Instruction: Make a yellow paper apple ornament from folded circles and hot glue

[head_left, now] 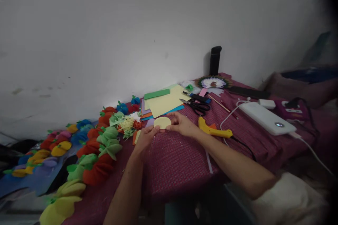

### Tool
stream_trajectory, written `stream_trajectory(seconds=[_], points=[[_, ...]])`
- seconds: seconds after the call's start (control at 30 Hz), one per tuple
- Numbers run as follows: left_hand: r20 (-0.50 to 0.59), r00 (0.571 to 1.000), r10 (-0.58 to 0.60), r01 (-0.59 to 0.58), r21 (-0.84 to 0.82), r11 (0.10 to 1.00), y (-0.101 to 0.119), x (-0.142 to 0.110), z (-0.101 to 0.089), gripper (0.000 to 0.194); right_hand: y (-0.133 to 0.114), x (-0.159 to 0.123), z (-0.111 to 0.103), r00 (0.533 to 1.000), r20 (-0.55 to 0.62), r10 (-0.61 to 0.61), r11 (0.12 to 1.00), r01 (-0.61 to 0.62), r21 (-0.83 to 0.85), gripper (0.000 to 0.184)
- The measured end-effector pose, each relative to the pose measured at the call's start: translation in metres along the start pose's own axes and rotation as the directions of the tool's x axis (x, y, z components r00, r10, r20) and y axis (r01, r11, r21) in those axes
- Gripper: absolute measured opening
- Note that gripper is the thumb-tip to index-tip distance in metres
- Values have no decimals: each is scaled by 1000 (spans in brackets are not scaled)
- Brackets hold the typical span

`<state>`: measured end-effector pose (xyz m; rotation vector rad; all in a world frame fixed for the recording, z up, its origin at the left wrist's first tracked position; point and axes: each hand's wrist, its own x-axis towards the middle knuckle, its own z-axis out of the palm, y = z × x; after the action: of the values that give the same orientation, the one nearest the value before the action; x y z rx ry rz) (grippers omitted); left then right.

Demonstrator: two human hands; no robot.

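Note:
Between my two hands, over the middle of the table, is a pale yellow round disc [162,122] that looks like paper or foam sheet. My left hand [148,137] pinches its left edge between thumb and fingers. At the opposite edge my right hand [181,124] grips it the same way. Just behind lie stacked coloured sheets [169,103], with a pale yellow one on top and a green strip [157,94] across it. Black-handled scissors [196,106] and a utility knife [198,97] rest behind my right hand. A yellow glue gun [213,129] lies beside my right forearm.
Rows of colourful pumpkin-like shapes [99,168] fill the left side, next to a pile of scraps [128,124]. At right are a white power bank [268,117] with cables and a purple power strip [293,110]. A black upright object [215,61] stands by the wall.

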<state>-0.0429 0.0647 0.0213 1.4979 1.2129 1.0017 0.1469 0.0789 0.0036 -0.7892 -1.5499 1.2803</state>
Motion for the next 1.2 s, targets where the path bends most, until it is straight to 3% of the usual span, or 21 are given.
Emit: stream_trajectory(seconds=[0.3,0.7,1.2], points=[[33,999,-5,7,-55,998,1,0,8,22,-11,-1,5,999,-26,-47,998,46,-49,46],[50,999,-17,16,11,1000,5,-2,0,33,-14,-2,-1,1000,-12,-4,994,2,-108,45],[58,998,36,-39,55,998,6,-2,4,25,-15,-4,6,999,29,-26,997,28,-70,46]])
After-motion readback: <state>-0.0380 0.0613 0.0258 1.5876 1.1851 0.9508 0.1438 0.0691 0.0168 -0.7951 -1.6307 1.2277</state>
